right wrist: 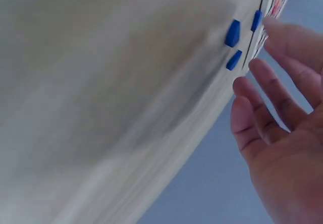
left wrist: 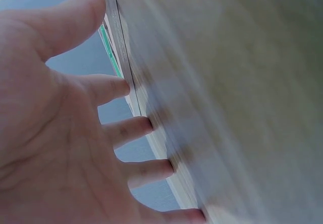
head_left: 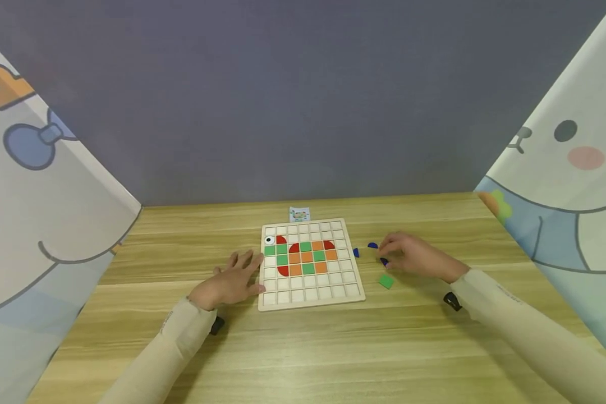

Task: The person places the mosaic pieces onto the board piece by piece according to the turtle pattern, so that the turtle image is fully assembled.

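A square wooden grid board point(head_left: 311, 306) lies on the table, with red, orange and green tiles and a white eye tile point(head_left: 269, 240) set in its cells. My left hand point(head_left: 233, 281) rests at the board's left edge, fingers spread and straight, thumb at the rim. To the right of the board, my right hand point(head_left: 414, 255) hovers low with fingers loosely bent. Below its fingertips is a blue half-round piece point(head_left: 384, 262). Two more lie close by, one blue piece point(head_left: 372, 245) behind it and another blue piece point(head_left: 356, 253) at the board's right edge. The right wrist view shows all three blue pieces point(right wrist: 232, 33) on the tabletop.
A green square tile point(head_left: 386, 281) lies on the table just in front of the right hand. Behind the board is a small picture card point(head_left: 299, 214). A grey wall point(head_left: 303, 112) rises along the table's back edge, with cartoon-printed panels point(head_left: 560, 168) at both sides.
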The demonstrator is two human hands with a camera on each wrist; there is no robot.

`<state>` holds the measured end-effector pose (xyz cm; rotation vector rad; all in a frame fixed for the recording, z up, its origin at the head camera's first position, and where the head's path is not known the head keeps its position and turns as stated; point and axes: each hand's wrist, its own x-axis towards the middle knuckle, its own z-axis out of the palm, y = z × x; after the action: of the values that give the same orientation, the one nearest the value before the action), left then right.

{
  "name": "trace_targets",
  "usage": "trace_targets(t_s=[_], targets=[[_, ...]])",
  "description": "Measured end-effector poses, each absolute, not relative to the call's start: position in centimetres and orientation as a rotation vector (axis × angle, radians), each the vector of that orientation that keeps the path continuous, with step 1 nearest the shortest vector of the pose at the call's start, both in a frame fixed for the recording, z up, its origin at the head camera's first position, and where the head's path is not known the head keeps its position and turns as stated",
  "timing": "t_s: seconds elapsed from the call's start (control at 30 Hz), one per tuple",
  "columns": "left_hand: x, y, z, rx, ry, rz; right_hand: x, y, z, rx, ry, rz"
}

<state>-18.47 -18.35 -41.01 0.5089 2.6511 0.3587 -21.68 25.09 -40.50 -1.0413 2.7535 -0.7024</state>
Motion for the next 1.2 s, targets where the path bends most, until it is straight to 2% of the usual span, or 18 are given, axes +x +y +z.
trace_targets(t_s=[0.33,0.73,1.03,1.2], targets=[[-18.3,-18.4,-41.3,0.499,2.649,0.370,-18.4,25.4,-41.4,-1.097,2.743,-0.651],[-18.2,-18.4,-41.1,0.498,2.647,0.369,-17.9,24.7,-42.3,-0.976,2.805,-0.714],[-18.4,-18.4,-41.1,0.514,2.649,0.363,-18.8,23.7,-42.2,-1.291,2.928,-0.877],[-18.5,-18.4,-41.1,0.511,2.649,0.361,-19.6,22.2,-42.0,-1.374,2.868,-0.917]])
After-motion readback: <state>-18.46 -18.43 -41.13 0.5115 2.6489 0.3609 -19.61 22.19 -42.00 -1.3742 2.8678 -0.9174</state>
